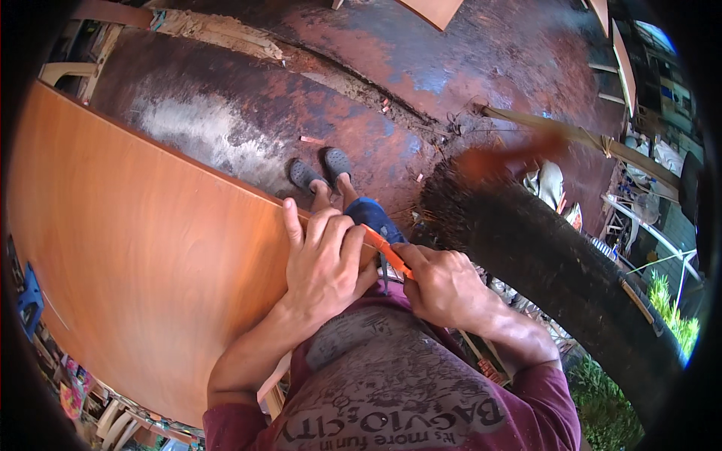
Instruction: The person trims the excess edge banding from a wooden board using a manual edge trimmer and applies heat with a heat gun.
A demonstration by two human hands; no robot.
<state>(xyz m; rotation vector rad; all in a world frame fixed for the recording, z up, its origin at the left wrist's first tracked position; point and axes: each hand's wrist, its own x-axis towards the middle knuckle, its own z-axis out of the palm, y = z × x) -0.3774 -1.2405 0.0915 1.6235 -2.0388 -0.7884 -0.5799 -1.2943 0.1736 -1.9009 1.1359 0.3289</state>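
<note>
My right hand (450,288) is closed around an orange utility knife (389,251), its slim body slanting up and left toward the board's corner. Whether its blade is out I cannot make out. My left hand (325,255) grips the near corner of a large, smooth orange-brown wooden board (158,255). Its fingers bend over the edge, the little finger stands straighter, and the thumb lies toward the knife. The knife's tip is close beside the left fingers. The underside of the corner is hidden by my hands.
A dark, thick beam (556,248) runs down the right, with a blurred reddish thing (511,158) at its upper end. My feet in grey clogs (304,174) stand on the stained floor (361,90). A wooden pole (579,135) and clutter lie at the far right.
</note>
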